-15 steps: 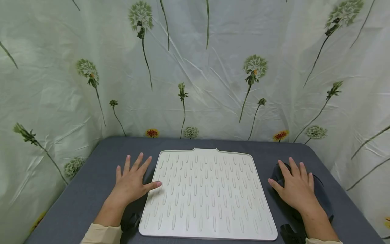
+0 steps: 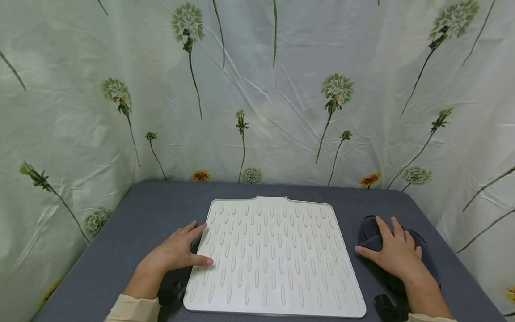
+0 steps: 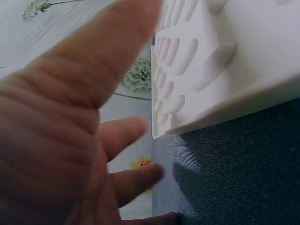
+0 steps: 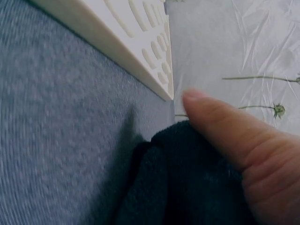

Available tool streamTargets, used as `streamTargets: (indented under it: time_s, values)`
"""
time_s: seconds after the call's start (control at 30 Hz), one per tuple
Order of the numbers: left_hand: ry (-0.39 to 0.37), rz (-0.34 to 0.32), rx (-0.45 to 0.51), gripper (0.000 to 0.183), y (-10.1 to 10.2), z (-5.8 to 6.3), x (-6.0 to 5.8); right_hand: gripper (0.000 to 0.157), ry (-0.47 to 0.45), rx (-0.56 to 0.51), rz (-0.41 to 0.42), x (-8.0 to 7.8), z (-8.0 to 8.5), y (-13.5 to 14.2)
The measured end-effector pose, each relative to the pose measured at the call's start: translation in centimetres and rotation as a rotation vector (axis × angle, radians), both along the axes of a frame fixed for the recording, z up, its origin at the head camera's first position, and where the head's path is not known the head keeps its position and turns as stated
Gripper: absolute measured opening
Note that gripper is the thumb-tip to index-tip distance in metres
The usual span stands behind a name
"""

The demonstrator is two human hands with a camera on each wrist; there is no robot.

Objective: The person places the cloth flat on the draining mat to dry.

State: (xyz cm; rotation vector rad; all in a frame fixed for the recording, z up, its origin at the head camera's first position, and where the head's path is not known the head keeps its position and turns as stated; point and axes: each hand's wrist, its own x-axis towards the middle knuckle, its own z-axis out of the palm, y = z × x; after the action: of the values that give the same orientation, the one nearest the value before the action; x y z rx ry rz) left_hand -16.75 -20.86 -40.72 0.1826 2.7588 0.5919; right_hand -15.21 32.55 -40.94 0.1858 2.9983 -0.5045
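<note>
A white draining tray with rows of oval ridges and a raised rim lies flat on the table, its spout at the far edge. My left hand hovers at its left side, thumb over the rim and fingers apart; the left wrist view shows a gap between fingers and tray. To the right of the tray, my right hand rests on a dark blue bundle of soft fabric. Its thumb lies straight along the fabric; the other fingers are hidden in the right wrist view.
A dark grey-blue cloth covers the table. Behind and around it hangs a pale curtain printed with dandelions and flowers. Dark straps show below the right wrist.
My left hand has turned and lowered, its fingers swinging toward the tray's left edge. My right hand has settled lower on the fabric bundle, with its fingers bending more. The tray has not moved.
</note>
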Motion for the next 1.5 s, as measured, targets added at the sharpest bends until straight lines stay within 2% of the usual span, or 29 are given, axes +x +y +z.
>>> streamTargets:
  time_s: [0.07, 0.2, 0.37, 0.47, 0.63, 0.77, 0.87, 1.03, 1.17, 1.27, 1.33, 1.5]
  values:
    - [-0.031, 0.003, 0.000, 0.114, 0.0, 0.0, -0.1, 0.127, -0.041, -0.007, 0.002, -0.1, -0.2, 0.4]
    - [-0.034, 0.010, -0.009, 0.111, 0.0, -0.1, -0.2, 0.130, -0.106, -0.029, -0.011, -0.4, -0.3, 1.0]
    - [-0.027, 0.016, -0.017, 0.106, 0.2, -0.2, -0.2, 0.126, -0.122, -0.008, 0.020, -0.9, -0.7, 1.4]
    - [-0.028, 0.011, -0.026, 0.103, 0.2, -0.2, -0.2, 0.115, -0.118, 0.032, 0.064, -1.1, -0.8, 1.5]
    - [-0.032, 0.005, -0.019, 0.101, 0.2, -0.1, -0.2, 0.085, -0.100, 0.067, 0.093, -1.0, -0.6, 1.8]
    - [-0.041, 0.011, -0.010, 0.101, 0.2, -0.1, -0.1, 0.066, -0.028, 0.067, 0.108, -0.5, -0.2, 2.4]
    - [-0.047, 0.020, -0.006, 0.101, 0.2, 0.0, 0.0, 0.057, 0.034, 0.071, 0.100, -0.3, 0.3, 2.8]
    - [-0.052, 0.026, -0.006, 0.101, 0.2, 0.0, 0.0, 0.058, 0.113, 0.058, 0.053, 0.0, 1.5, 2.8]
    - [-0.054, 0.025, -0.011, 0.101, 0.1, -0.1, 0.1, 0.056, 0.245, 0.038, 0.024, 0.7, 2.2, 1.7]
    - [-0.055, 0.023, -0.011, 0.101, 0.1, -0.2, 0.1, 0.054, 0.350, 0.012, 0.019, 1.3, 2.7, 0.8]
    - [-0.055, 0.025, -0.008, 0.101, 0.1, -0.2, 0.1, 0.055, 0.388, -0.009, 0.023, 1.7, 3.1, 0.1]
    - [-0.055, 0.031, -0.008, 0.101, 0.1, -0.3, 0.3, 0.056, 0.521, -0.026, 0.066, 2.5, 3.7, -1.9]
